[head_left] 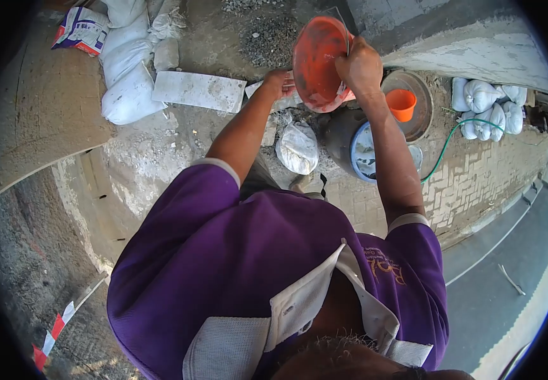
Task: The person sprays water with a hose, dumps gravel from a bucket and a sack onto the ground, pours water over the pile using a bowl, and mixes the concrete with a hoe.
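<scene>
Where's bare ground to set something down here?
Grey block paving is bare between the thin green hose and dark grey flat surface; dusty concrete is mostly bare between bulging white sacks and the purple sleeve. Crowded: around the red plastic bucket, blue-rimmed drum and small orange bucket.

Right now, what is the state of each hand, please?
Left hand: at the red bucket, grip cannot be told.
Right hand: closed, holding the bucket.

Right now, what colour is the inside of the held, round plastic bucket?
Inside, the bucket is orange-red with paler smears, clearest in the head view.
</scene>
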